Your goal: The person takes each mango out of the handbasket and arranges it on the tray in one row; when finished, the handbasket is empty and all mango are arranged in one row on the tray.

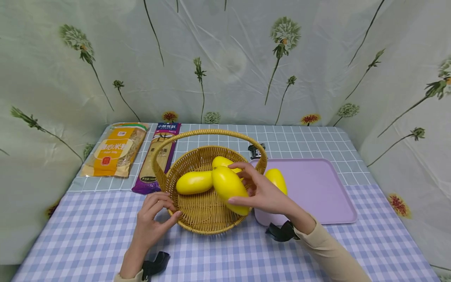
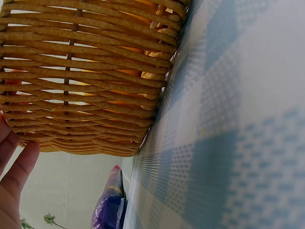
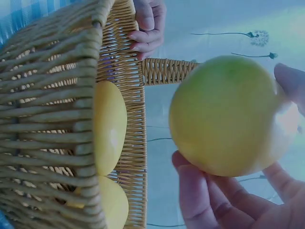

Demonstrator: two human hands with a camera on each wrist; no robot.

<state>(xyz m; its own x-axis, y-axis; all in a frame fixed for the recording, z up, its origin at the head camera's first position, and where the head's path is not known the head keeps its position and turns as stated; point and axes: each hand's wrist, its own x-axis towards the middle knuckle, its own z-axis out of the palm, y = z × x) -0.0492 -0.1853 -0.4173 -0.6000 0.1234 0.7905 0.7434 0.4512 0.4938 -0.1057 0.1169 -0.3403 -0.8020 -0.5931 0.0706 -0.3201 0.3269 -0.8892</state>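
My right hand (image 1: pixel 262 192) holds a yellow mango (image 1: pixel 229 188) between thumb and fingers over the right part of the wicker basket (image 1: pixel 211 231). In the right wrist view the held mango (image 3: pixel 224 117) is above the basket's rim, clear of the wicker. Two more mangoes lie inside, one at the left (image 1: pixel 194 183) and one behind (image 1: pixel 222 161), partly hidden. My left hand (image 1: pixel 151 219) grips the basket's left rim, fingers over the edge and thumb at the front; the left wrist view shows its fingertips at the weave (image 2: pixel 86 86).
A lilac tray (image 1: pixel 317 192) lies right of the basket, with another mango (image 1: pixel 276 180) at its left side. Behind the handle is a small black packet (image 1: pixel 257 150). A purple pasta pack (image 1: pixel 158 156) and an orange-and-clear bag (image 1: pixel 116 150) lie at the back left.
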